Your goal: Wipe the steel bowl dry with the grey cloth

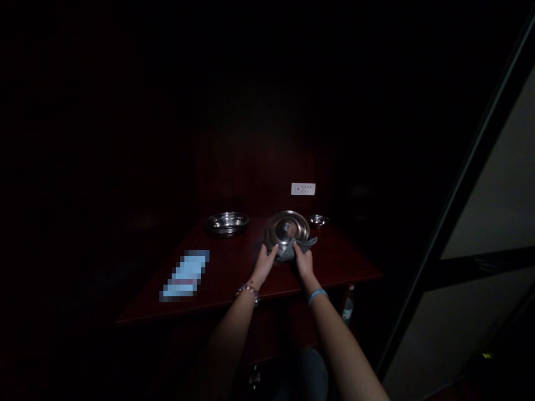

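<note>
A round, shiny metal plate is held tilted up above the dark red tabletop. My left hand grips its lower left rim, thumb on the near face. At the lower right rim, my right hand pinches a grey cloth against the plate. The fingers behind the plate are hidden. Stacked metal plates or shallow bowls rest at the back left of the table. A smaller metal bowl sits at the back right, just beyond the held plate.
A pixelated light blue rectangle lies at the table's left. A white socket panel is on the back wall. Below the right edge stands a plastic bottle. A dark-framed panel slants along the right. Surroundings are very dark.
</note>
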Available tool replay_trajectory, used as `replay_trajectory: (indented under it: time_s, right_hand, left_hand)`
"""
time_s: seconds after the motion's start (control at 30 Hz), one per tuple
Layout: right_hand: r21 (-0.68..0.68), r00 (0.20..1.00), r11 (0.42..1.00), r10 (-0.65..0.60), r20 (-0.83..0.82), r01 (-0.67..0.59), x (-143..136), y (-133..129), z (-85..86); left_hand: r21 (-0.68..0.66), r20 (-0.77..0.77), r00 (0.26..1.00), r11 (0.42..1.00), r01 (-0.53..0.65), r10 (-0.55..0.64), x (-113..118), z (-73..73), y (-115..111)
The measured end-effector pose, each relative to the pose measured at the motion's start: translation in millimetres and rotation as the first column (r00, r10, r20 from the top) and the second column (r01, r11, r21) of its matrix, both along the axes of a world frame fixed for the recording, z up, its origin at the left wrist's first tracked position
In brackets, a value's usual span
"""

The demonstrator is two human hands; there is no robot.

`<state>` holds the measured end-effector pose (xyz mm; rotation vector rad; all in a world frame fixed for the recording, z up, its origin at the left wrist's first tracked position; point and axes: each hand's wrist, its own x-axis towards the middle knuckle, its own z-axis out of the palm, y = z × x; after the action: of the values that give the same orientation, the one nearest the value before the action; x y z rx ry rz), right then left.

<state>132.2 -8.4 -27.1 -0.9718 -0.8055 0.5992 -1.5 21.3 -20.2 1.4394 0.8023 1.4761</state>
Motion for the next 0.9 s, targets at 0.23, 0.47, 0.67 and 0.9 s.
replay_trajectory:
  time_s: [0.23, 0.47, 0.67, 0.9]
  right_hand:
    - [0.018, 1.000, 1.000, 0.024, 0.017, -0.024, -1.8, 1.2, 0.8]
    - [0.035, 0.999, 0.999, 0.029, 0.016, -0.029, -0.3, 5.0, -2.6]
    - [0.014, 1.000, 1.000, 0.011, -0.023, -0.011, 1.7, 5.4, -4.2]
    - [0.007, 1.000, 1.000, 0.004, -0.031, -0.004, -0.4, 1.7, 0.2]
  left_hand:
    - [-0.037, 0.155, 0.984, 0.996, -0.077, 0.082, -2.3, 10.6, -6.1]
    - [-0.022, 0.195, 0.980, 0.999, -0.041, 0.045, -3.8, 17.2, -13.9]
    - [-0.003, 0.092, 0.996, 1.000, -0.008, 0.008, 1.4, 7.9, -10.6]
    - [-0.122, -0.055, 0.998, 0.993, 0.006, -0.013, 0.6, 3.9, -6.0]
